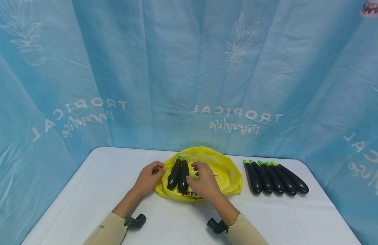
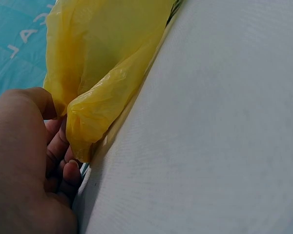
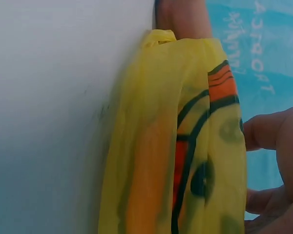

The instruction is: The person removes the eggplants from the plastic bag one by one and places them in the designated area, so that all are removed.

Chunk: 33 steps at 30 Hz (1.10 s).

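A yellow plastic bag (image 1: 230, 173) lies spread open on the white table, its rim standing up as a low wall. Inside it, toward the left, two dark eggplants (image 1: 174, 175) rest side by side, green stems pointing away. My left hand (image 1: 149, 177) pinches the bag's left rim between thumb and fingers; the gathered yellow film (image 2: 90, 117) shows in the left wrist view. Over the bag's middle is my right hand (image 1: 205, 182), its thumb close beside the right-hand eggplant. In the right wrist view its fingers (image 3: 263, 129) and thumb stand apart behind the bag's printed side.
Several more eggplants (image 1: 263, 178) lie in a row on the table (image 1: 268, 217) to the right of the bag, stems away from me. A blue curtain (image 1: 176, 85) with white lettering hangs behind the table's back edge and along both sides.
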### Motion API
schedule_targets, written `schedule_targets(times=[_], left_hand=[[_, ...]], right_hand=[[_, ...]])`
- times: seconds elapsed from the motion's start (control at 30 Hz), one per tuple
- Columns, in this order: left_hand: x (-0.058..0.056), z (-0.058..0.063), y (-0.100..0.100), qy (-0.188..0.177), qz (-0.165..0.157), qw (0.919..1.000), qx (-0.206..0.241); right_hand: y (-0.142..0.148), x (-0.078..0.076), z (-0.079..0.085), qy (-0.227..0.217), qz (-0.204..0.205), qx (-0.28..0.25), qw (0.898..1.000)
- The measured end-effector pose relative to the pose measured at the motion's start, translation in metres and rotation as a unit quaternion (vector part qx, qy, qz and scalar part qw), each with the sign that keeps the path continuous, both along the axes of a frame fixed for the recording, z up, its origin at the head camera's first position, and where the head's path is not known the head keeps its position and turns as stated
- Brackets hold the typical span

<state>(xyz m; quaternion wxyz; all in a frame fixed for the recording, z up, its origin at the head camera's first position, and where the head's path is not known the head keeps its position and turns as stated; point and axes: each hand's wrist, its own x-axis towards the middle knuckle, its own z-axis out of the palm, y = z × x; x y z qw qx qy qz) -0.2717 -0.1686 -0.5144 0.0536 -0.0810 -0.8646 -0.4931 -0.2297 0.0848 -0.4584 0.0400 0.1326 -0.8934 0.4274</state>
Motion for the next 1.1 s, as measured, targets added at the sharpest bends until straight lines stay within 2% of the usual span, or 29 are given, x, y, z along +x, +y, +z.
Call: schedule_targets(times=[0.17,0.37,0.87,1.1], left_hand=[[0.002,0.0,-0.002,-0.008,0.003,1.0,0.003],[0.002,-0.001,-0.002,-0.009,0.003,0.9999,0.005],[0.001,-0.002,-0.001,-0.01,-0.007,0.9998,0.016],[0.0,0.001,0.0,-0.013,-0.004,0.9998,0.012]], right_hand=[[-0.012,-0.006,-0.003,-0.018,0.002,0.011,1.0],[-0.022,-0.015,-0.006,-0.03,-0.02,0.025,0.999],[-0.034,-0.022,-0.018,-0.056,-0.054,0.045,0.996],[-0.032,-0.021,-0.01,-0.068,-0.074,0.039,0.994]])
